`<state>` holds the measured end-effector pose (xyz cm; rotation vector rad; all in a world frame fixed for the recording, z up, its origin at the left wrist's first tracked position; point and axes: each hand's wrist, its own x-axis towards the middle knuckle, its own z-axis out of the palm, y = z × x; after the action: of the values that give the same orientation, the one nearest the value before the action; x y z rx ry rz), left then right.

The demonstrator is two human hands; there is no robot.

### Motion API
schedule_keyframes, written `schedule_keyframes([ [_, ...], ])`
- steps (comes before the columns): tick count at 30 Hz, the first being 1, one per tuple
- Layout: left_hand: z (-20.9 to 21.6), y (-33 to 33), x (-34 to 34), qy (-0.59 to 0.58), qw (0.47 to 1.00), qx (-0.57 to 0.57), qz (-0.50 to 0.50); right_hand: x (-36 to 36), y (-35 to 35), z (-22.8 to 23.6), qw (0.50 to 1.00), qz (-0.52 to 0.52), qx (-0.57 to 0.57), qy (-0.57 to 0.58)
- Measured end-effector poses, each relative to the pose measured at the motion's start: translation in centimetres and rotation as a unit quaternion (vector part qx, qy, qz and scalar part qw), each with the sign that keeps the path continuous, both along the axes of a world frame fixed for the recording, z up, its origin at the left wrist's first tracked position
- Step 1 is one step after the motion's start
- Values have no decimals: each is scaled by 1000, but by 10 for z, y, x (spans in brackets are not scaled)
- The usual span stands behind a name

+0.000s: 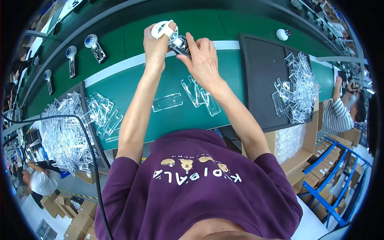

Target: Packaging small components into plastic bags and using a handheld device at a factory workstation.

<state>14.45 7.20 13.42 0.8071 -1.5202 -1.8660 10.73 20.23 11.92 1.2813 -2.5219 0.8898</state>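
Purple shirt point(200, 200) foremost, left grip point(154, 49) and right grip point(205, 60) clamp a round-headed white-and-black device point(176, 40).

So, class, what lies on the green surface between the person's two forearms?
In the head view: a single clear frame nearer the left forearm, and a loose group of clear frames nearer the right forearm, with bare green surface between.

The device point(175, 40) is white-and-black, the worktop point(170, 82) green, the shirt point(168, 200) purple.

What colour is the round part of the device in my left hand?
The round part is white; the head view shows it best.
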Motion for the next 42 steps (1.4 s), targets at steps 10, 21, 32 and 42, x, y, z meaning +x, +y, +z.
schedule_keyframes([
  [10, -30, 15, 2, 124, 985, 107, -62, -7, 15, -11, 989, -5, -26, -146],
  [21, -19, 54, 18, 161, 960, 201, -106, -10, 19, -32, 656, -158, -403, -619],
  [32, -7, 91, 25, 130, 963, -210, -104, -34, 16, -55, 670, -144, -445, -577],
  [42, -159, -157, -68, -280, 942, -168, 78, 9, 87, -75, 921, -151, 185, -309],
])
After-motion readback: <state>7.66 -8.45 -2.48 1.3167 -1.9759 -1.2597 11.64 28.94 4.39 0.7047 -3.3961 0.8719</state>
